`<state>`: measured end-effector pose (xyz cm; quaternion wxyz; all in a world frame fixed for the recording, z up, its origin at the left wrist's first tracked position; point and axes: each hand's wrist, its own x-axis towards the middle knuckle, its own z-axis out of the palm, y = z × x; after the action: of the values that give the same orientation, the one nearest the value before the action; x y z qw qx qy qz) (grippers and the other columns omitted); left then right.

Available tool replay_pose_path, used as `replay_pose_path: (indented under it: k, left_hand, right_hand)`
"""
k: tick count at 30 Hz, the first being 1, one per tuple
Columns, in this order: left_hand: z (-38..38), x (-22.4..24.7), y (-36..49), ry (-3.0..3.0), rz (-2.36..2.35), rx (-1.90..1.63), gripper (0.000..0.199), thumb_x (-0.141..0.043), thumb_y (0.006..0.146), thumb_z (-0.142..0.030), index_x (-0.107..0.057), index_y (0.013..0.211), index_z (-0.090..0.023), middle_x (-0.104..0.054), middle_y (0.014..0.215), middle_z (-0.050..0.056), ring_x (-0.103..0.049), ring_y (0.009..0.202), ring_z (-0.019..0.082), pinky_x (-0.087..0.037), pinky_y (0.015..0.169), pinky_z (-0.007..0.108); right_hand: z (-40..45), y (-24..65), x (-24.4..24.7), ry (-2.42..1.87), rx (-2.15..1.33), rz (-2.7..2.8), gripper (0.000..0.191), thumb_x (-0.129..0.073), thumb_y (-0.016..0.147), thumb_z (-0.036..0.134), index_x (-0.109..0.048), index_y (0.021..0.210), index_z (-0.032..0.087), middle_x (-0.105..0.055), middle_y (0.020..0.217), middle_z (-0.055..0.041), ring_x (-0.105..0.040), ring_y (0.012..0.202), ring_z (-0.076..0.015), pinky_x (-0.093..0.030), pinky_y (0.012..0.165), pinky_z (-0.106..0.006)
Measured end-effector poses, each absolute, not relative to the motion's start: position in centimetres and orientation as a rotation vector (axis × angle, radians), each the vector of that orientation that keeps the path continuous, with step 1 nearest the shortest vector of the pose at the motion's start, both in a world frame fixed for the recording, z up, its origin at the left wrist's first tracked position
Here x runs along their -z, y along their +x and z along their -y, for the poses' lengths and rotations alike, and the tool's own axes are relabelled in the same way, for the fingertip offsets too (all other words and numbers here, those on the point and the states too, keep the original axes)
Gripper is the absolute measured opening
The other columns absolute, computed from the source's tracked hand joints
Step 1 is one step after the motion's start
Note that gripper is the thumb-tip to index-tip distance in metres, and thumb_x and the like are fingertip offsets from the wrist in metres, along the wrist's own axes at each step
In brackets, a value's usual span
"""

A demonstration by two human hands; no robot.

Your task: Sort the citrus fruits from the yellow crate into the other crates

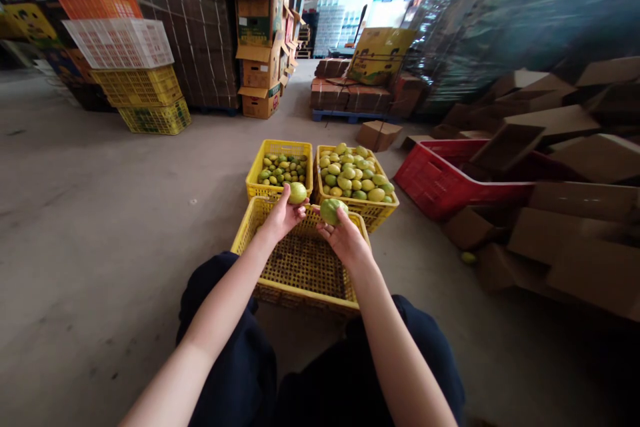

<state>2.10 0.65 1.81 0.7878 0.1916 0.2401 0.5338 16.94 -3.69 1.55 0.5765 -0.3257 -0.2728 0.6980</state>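
My left hand point(286, 217) holds a yellow-green fruit point(298, 193) between thumb and fingers. A greener fruit point(330, 211) is in my right hand point(345, 237), gripped by the thumb and fingers. Both hands are over a yellow crate point(313, 295) with a dark, slatted bottom and no fruit visible in it. Behind it on the left, a yellow crate point(254, 181) contains small green and yellow fruits point(283, 169). Beside that, another yellow crate point(379, 218) is heaped with larger yellow-green fruits point(356, 173).
At right, a red crate point(430, 180) lies against many cardboard boxes point(570, 213), with one loose fruit point(469, 258) on the floor. Stacked crates point(145, 87) stand at back left, a box column point(257, 70) at back centre. A pallet point(345, 116) bears bundled cardboard.
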Motion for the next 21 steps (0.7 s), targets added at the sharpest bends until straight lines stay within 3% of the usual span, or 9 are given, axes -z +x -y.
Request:
replay_pose_path:
  k: [4, 8, 12, 17, 21]
  left_hand:
    - [-0.2, -2.1, 2.1, 0.437, -0.513, -1.264, 0.021, -0.068, 0.078, -0.022, -0.065, 0.097, -0.013, -0.066, 0.083, 0.005, -0.057, 0.059, 0.007, -0.049, 0.056, 0.018]
    - [0.0, -2.5, 2.3, 0.389, -0.477, -1.355, 0.029, -0.063, 0.077, -0.007, -0.065, 0.104, -0.019, -0.065, 0.087, 0.000, -0.062, 0.071, 0.009, -0.055, 0.069, 0.022]
    - [-0.1, -2.7, 2.0, 0.297, -0.525, -1.309, 0.012, -0.062, 0.081, -0.017, -0.065, 0.092, -0.012, -0.065, 0.079, 0.003, -0.063, 0.066, 0.010, -0.055, 0.061, 0.020]
    - [-0.2, -2.8, 1.0, 0.214, -0.450, -1.165, 0.045, -0.047, 0.087, -0.051, -0.064, 0.086, -0.009, -0.063, 0.066, 0.007, -0.058, 0.051, 0.013, -0.050, 0.043, 0.023]
    - [-0.3, -2.6, 0.7, 0.176, -0.477, -1.186, 0.038, -0.044, 0.091, -0.045, -0.064, 0.094, -0.013, -0.062, 0.067, 0.005, -0.059, 0.052, 0.011, -0.045, 0.039, 0.017]
  right_hand:
    - [3.7, 16.7, -1.3, -0.761, -1.474, 0.700, 0.026, -0.079, 0.061, 0.020, -0.066, 0.084, 0.022, -0.071, 0.080, 0.0015, -0.063, 0.064, -0.0105, -0.054, 0.059, -0.020]
    - [3.9, 16.4, -1.4, -0.763, -1.347, 0.755, 0.053, -0.082, 0.050, 0.006, -0.066, 0.098, 0.025, -0.071, 0.082, 0.0035, -0.064, 0.073, -0.0102, -0.054, 0.065, -0.018]
    - [3.9, 16.2, -1.4, -0.752, -1.383, 0.733, 0.054, -0.082, 0.049, 0.005, -0.065, 0.096, 0.024, -0.071, 0.081, 0.0025, -0.065, 0.074, -0.0132, -0.056, 0.069, -0.024]
    - [3.5, 16.5, -1.1, -0.686, -1.508, 0.635, 0.029, -0.080, 0.058, 0.019, -0.063, 0.081, 0.020, -0.071, 0.083, -0.0008, -0.067, 0.072, -0.0159, -0.058, 0.066, -0.029]
    - [2.9, 17.2, -0.9, -0.702, -1.531, 0.505, 0.016, -0.074, 0.069, 0.024, -0.062, 0.079, 0.023, -0.070, 0.077, 0.0022, -0.065, 0.068, -0.0130, -0.056, 0.057, -0.023]
